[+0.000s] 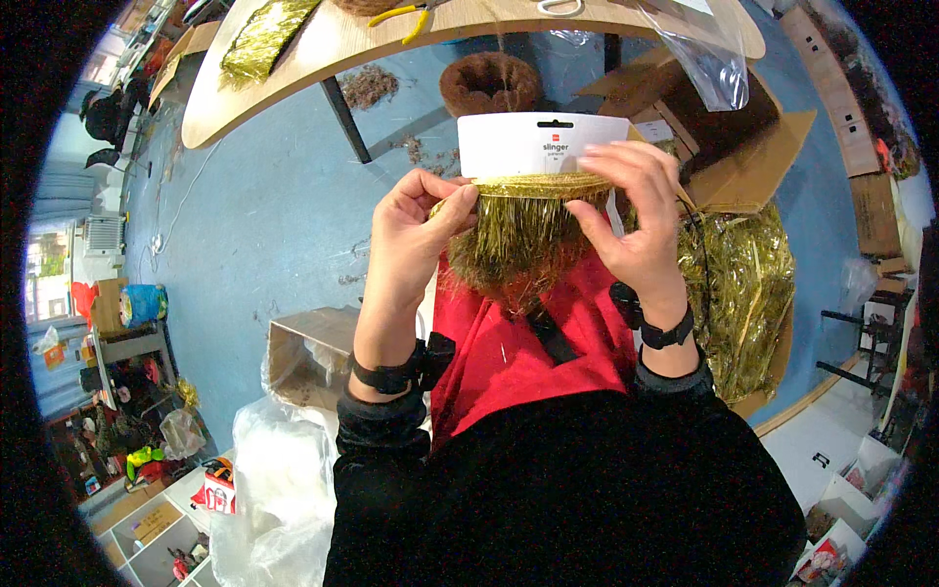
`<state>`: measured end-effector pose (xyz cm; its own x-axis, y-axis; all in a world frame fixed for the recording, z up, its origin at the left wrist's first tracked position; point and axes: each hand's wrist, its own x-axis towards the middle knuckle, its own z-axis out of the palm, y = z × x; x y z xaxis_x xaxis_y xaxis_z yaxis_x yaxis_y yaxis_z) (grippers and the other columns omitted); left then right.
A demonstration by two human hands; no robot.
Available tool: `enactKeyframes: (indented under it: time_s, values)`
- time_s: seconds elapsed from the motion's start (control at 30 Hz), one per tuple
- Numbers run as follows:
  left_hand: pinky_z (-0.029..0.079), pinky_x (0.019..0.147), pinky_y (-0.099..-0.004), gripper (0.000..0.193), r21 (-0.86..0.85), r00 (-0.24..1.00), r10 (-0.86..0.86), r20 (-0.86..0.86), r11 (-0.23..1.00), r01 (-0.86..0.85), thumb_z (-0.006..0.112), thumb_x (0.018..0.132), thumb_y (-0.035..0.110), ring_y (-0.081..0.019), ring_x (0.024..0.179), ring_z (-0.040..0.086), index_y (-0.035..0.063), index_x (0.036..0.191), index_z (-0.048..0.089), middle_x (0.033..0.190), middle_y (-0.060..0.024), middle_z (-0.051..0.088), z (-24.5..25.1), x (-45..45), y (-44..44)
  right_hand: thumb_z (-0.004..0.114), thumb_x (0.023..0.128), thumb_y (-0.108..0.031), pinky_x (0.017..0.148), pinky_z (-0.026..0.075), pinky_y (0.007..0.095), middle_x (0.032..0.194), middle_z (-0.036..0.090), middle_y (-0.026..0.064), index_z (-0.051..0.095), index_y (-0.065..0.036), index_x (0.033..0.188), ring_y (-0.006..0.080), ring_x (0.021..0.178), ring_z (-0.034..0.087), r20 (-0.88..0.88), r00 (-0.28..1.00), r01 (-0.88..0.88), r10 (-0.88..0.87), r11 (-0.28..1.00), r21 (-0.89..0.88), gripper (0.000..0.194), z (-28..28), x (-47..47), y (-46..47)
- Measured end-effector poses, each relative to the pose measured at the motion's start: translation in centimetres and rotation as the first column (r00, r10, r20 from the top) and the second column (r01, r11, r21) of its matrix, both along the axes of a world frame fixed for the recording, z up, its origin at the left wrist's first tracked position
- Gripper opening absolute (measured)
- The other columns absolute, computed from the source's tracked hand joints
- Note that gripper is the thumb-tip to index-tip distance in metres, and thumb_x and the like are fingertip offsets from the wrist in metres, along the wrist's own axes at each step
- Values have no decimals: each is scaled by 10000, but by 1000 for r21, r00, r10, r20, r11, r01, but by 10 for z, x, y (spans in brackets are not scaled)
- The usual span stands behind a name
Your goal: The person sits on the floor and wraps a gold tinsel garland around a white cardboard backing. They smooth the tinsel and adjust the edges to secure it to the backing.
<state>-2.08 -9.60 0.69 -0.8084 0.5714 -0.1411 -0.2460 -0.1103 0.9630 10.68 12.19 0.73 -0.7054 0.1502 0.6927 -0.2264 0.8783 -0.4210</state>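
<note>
A gold tinsel fringe garland (532, 220) hangs below a white header card (506, 143) that bears printing and a hanging slot. Between thumb and fingers, my left hand (418, 227) pinches the left end of the gathered gold band (539, 185). My right hand (638, 205) is at the other end, its fingers over the card's lower right corner and its thumb by the strands below the band. Whether it grips the garland is unclear. The strands hang in front of a red apron (506, 352) on my lap.
Ahead is a wooden table (293, 81) with another gold tinsel bundle (264, 40), yellow-handled pliers (414, 22) and white-handled scissors (559, 7). A brown fluffy ring (490, 81) lies beyond the card. An open carton (741, 154) and bagged gold tinsel (741, 293) are to the right.
</note>
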Motion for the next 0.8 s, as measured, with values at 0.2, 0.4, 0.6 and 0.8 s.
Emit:
enactKeyframes:
  time_s: [0.2, 0.4, 0.6, 0.8]
  values:
    - [525, 739, -201, 136, -71, 1000, -2, -27, 997, 1, 727, 924, 85, -68, 808, 624, 23, 902, 608, 1031, -87, 703, 2, 1, 0, 755, 811, -90, 890, 470, 392, 1039, 663, 65, 710, -86, 1050, 276, 987, 600, 54, 998, -19, 19, 1000, 4, 242, -8, -9, -11]
    - [527, 744, -203, 128, -1, 1000, 7, -9, 1000, -7, 735, 915, 81, -64, 800, 623, 15, 910, 626, 1032, -85, 707, 2, 4, 6, 723, 846, -94, 838, 480, 394, 975, 651, 75, 723, -70, 1034, 280, 938, 600, 94, 995, -9, 22, 990, -138, 190, -14, -11, -11]
    - [541, 771, -223, 124, -101, 988, 11, -157, 995, -27, 744, 899, 56, -81, 860, 646, 3, 901, 632, 1047, -98, 710, 4, 9, 13, 762, 817, -166, 835, 483, 392, 966, 654, 57, 732, -89, 1034, 281, 930, 587, 42, 999, -18, 22, 996, -90, 232, 0, -9, -23]
    - [557, 801, -239, 116, -10, 991, -24, -132, 1000, 23, 730, 901, 32, -108, 909, 661, -16, 921, 627, 1061, -117, 709, 6, 20, 21, 776, 768, -95, 773, 482, 389, 914, 637, 31, 736, -120, 993, 274, 866, 584, -12, 1000, -26, 24, 993, -117, 229, -1, -18, -37]
